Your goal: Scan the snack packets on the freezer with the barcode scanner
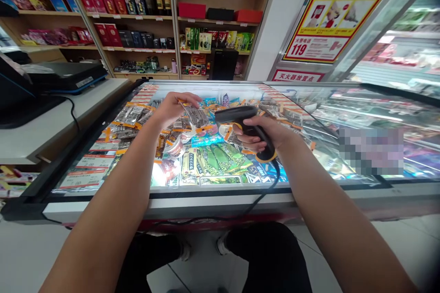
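Observation:
My left hand (177,105) pinches a small clear-and-orange snack packet (196,118) by its upper edge, its dark printed side turned up. In my right hand (263,132) is a black handheld barcode scanner (237,113), gripped round its handle. The scanner's head points left toward the packet, a short way apart from it. More packets of the same kind (132,114) lie in a loose spread to the left and behind my hands, over the glass-topped chest freezer (220,194). Through the glass show green ice-pop packs (223,158) and round tubs (168,169).
The scanner's black cable (250,206) droops over the freezer's front edge. At left stands a counter (30,139) with a black scale-like device (65,75). Shelves (137,18) of bottles and boxes line the back. A red-and-yellow poster (330,13) hangs at right.

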